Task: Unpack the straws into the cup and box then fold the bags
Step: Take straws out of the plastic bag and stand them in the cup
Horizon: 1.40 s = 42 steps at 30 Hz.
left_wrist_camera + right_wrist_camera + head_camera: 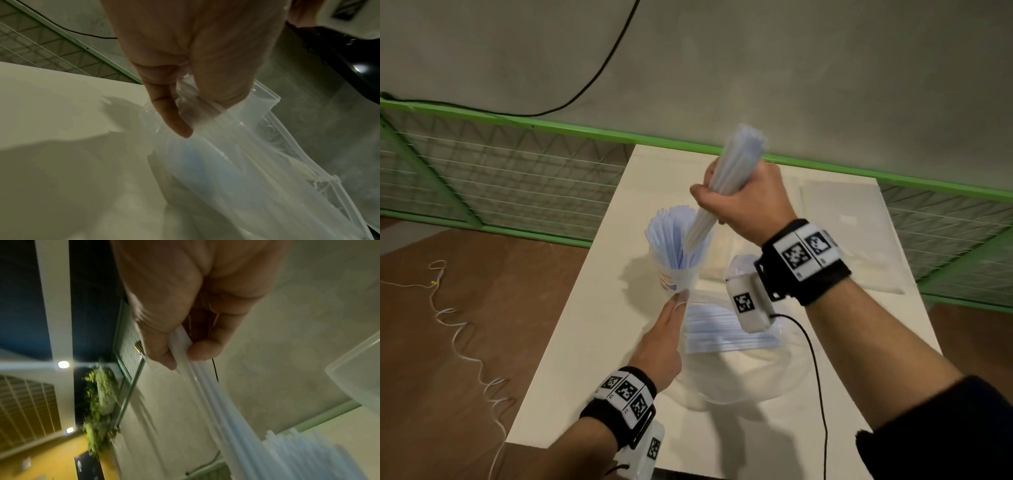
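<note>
My right hand (717,193) grips a bundle of pale blue straws (743,150) tilted over the clear cup (676,279). The bundle's lower ends dip among the several straws (669,233) standing in the cup. In the right wrist view my right hand (180,353) curls round the bundle (216,394). My left hand (678,301) reaches to the cup's foot. The left wrist view shows that hand (185,113) pinching a clear plastic bag (226,154) beside the clear box's rim (271,95). The box (722,332) holds straws lying flat.
The white table (585,342) is narrow, with its left edge close to the cup. A second clear bag (852,246) lies flat at the back right. A green mesh railing (517,178) runs behind. A black cable (815,359) hangs from my right wrist over the table.
</note>
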Tool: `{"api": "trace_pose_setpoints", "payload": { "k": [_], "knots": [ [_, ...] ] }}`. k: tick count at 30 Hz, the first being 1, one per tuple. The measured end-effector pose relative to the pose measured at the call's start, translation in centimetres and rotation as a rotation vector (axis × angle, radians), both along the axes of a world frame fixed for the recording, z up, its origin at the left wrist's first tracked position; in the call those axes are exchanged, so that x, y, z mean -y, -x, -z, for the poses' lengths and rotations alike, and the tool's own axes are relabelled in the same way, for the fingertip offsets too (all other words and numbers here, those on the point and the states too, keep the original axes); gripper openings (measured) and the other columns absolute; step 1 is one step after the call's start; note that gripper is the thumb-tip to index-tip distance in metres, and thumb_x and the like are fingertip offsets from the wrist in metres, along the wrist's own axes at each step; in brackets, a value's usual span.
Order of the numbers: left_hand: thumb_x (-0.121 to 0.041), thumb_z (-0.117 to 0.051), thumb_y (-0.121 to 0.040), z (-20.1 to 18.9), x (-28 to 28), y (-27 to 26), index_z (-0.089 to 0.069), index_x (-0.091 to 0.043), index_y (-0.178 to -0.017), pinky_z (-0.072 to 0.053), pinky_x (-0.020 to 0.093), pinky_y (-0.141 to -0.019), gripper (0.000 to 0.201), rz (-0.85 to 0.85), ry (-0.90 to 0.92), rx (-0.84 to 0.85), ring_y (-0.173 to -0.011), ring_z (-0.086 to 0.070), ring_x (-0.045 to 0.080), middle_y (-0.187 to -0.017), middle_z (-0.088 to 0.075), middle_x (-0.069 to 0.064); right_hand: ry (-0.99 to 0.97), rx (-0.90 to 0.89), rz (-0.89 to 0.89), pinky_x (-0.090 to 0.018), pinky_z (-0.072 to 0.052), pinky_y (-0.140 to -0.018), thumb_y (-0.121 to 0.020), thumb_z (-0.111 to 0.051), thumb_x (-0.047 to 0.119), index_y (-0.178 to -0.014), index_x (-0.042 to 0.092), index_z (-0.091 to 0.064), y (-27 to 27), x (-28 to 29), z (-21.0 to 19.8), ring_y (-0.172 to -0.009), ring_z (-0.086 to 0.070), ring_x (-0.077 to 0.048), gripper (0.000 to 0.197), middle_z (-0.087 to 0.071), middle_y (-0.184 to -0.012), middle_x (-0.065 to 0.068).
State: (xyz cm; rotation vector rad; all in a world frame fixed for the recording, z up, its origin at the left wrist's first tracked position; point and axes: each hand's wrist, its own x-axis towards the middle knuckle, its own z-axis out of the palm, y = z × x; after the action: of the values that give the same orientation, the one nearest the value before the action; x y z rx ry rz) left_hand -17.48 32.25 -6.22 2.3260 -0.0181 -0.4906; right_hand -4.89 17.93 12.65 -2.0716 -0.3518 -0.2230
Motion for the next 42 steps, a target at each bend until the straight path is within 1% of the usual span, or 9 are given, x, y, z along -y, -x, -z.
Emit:
{"api": "trace_pose_setpoints", "payload": {
  "k": [3,7,10,16,19,27,31,34,42],
  "knots": [
    [0.021,-0.041,-0.075,-0.1,-0.1,0.0,-0.005,-0.038,-0.157,-0.054,0.039,-0.091,0.108,0.009,0.006,0.021,-0.118,-0.061,0.025,-0.161,0.004,-0.029,0.100,-0.042,-0.026,-0.036,-0.059,-0.059,-0.075,-0.078,0.031,-0.072,0.009,-0.068,-2.0,-1.6,1.7,-0.059,-0.067,-0.016,0.025,-0.068,-0.066,-0.006],
    [0.022,-0.040,-0.076,-0.4,-0.3,0.1,-0.009,-0.033,-0.158,-0.050,0.034,-0.100,0.104,0.011,0.036,0.052,-0.134,-0.048,0.018,-0.162,0.002,-0.028,0.246,-0.093,-0.080,-0.007,-0.042,-0.059,-0.076,-0.078,0.041,-0.087,0.016,-0.067,-2.9,-2.1,4.7,-0.071,-0.059,-0.003,0.030,-0.069,-0.086,0.003],
    [0.021,-0.040,-0.077,-0.4,-0.6,0.1,-0.008,-0.032,-0.158,-0.051,0.033,-0.097,0.102,0.004,0.022,0.043,-0.130,-0.051,0.018,-0.162,0.004,-0.028,0.210,0.029,-0.068,-0.002,-0.035,-0.072,-0.081,-0.076,0.034,-0.114,0.018,-0.061,-2.4,-2.0,5.7,-0.088,-0.053,-0.002,0.040,-0.062,-0.111,0.003],
    [0.018,-0.042,-0.082,-0.7,-0.5,0.0,0.000,-0.034,-0.158,-0.048,0.030,-0.100,0.101,-0.025,-0.007,0.015,-0.128,-0.054,0.021,-0.162,0.010,-0.027,0.636,0.127,-0.229,-0.038,-0.020,-0.118,-0.095,-0.037,0.054,-0.153,0.014,-0.025,-0.8,-2.3,9.3,-0.147,-0.020,-0.020,0.071,-0.026,-0.159,-0.004],
    [0.015,-0.043,-0.083,-0.8,-0.5,0.1,0.001,-0.034,-0.158,-0.046,0.023,-0.096,0.100,-0.032,-0.018,0.022,-0.127,-0.055,0.022,-0.163,0.009,-0.025,0.833,0.139,-0.269,-0.044,-0.014,-0.119,-0.093,-0.022,0.062,-0.155,0.015,-0.017,0.0,-2.4,11.2,-0.151,-0.006,-0.017,0.078,-0.015,-0.163,0.000],
    [0.016,-0.043,-0.082,-1.3,-0.7,0.1,-0.001,-0.029,-0.160,-0.046,0.028,-0.103,0.099,-0.020,-0.027,0.020,-0.138,-0.045,0.018,-0.164,0.007,-0.020,0.697,0.218,-0.206,-0.052,-0.014,-0.113,-0.085,-0.044,0.071,-0.156,0.030,0.001,-1.3,-4.5,10.4,-0.151,-0.004,-0.020,0.094,0.000,-0.163,0.013],
    [0.017,-0.041,-0.082,-1.3,-0.8,0.0,0.002,-0.030,-0.159,-0.050,0.028,-0.094,0.100,-0.018,-0.037,0.009,-0.129,-0.053,0.018,-0.163,0.008,-0.024,0.903,0.241,-0.227,-0.060,-0.016,-0.104,-0.088,-0.036,0.073,-0.144,0.038,-0.038,-1.8,-5.4,10.4,-0.146,-0.023,-0.016,0.066,-0.037,-0.151,0.021],
    [0.018,-0.041,-0.082,-1.2,-0.9,0.0,-0.001,-0.031,-0.159,-0.049,0.023,-0.090,0.100,-0.024,-0.026,0.011,-0.124,-0.057,0.019,-0.162,0.007,-0.025,0.891,0.306,-0.179,-0.059,-0.020,-0.099,-0.090,-0.038,0.069,-0.131,0.037,-0.054,-1.8,-5.2,11.1,-0.142,-0.030,-0.015,0.054,-0.040,-0.149,0.021],
    [0.020,-0.041,-0.078,-0.8,-1.2,-0.2,-0.001,-0.034,-0.159,-0.047,0.031,-0.103,0.105,0.000,0.023,0.019,-0.136,-0.047,0.016,-0.161,0.011,-0.030,0.881,0.228,-0.138,-0.062,-0.024,-0.099,-0.094,-0.045,0.058,-0.148,0.052,-0.010,-3.3,-5.9,10.0,-0.147,-0.017,-0.020,0.065,-0.008,-0.161,0.021]
  ]
}}
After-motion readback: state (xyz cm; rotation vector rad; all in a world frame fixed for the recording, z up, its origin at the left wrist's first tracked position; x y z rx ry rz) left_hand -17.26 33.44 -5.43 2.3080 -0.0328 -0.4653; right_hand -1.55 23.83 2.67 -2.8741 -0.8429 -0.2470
